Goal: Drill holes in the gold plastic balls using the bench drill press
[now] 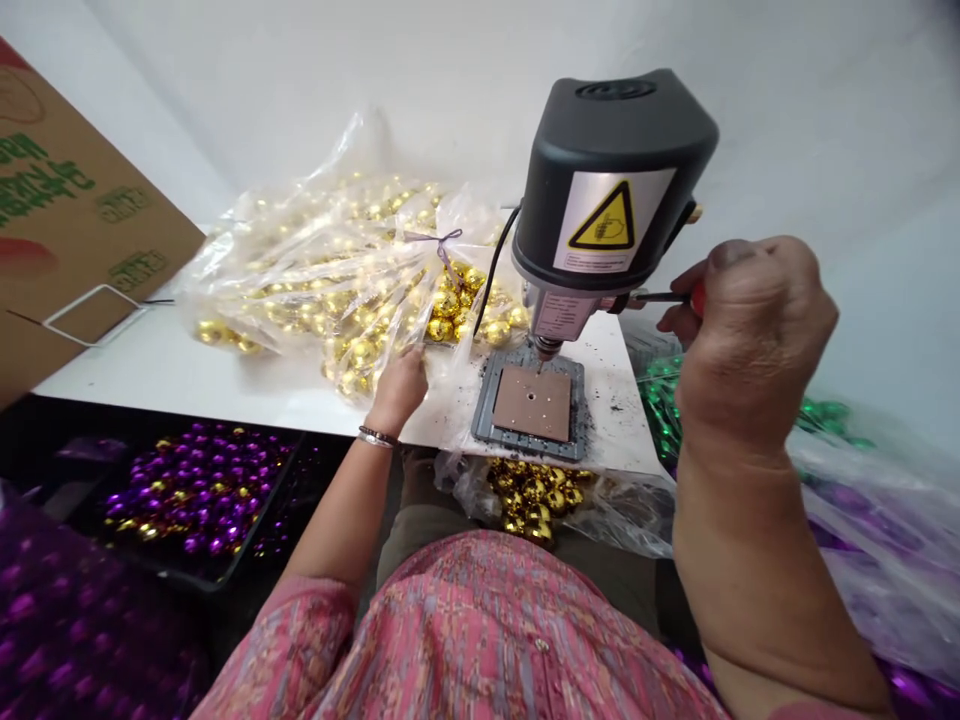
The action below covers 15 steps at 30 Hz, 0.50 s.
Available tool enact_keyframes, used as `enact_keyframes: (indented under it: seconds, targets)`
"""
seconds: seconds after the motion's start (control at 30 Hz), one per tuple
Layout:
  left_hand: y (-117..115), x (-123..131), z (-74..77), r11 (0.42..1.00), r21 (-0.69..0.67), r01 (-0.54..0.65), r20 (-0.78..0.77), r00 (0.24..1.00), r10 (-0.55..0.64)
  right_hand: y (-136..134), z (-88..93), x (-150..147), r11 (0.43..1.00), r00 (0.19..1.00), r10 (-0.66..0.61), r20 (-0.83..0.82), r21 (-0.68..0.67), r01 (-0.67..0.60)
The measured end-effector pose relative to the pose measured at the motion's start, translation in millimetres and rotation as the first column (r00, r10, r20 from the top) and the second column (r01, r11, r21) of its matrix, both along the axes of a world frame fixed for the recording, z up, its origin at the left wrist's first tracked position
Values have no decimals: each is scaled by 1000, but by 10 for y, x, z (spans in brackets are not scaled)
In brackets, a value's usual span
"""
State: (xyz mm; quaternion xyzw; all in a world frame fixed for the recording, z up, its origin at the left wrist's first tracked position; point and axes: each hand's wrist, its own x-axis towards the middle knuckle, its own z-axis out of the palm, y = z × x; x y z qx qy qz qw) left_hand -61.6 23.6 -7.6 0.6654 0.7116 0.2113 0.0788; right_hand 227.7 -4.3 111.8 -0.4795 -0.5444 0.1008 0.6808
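Beside the bench drill (611, 185), gold baubles (441, 328) fill a clear plastic bag (315, 250).

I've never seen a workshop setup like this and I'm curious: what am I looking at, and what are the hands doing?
This single view comes from a camera on the person's head, looking down. The black-topped machine appears to be a small bench drill, above a brown square plate in a grey holder. The right hand is raised beside it, holding a red-handled screwdriver. The left hand lies against a clear plastic bag of gold baubles on a white table.
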Motion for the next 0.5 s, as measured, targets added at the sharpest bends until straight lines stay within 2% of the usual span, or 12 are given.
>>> enact_keyframes:
  seconds: [0.13,0.27,0.4,0.5]
  targets:
    - [114,-216,15,994,-96,-48,-198,980,28,-19,-17,-16,1000,1000,1,-8,9,-1]
    - [168,-193,43,976,-191,-103,-337,941,34,-28,-35,-27,999,1000,24,-16,33,-24]
    - [228,-104,61,960,-236,-147,-402,915,41,-30,-71,-8,998,999,38,-6,44,-38]
    - [216,-82,70,969,-229,-95,-355,935,8,-37,-103,13,999,999,38,3,18,-38]
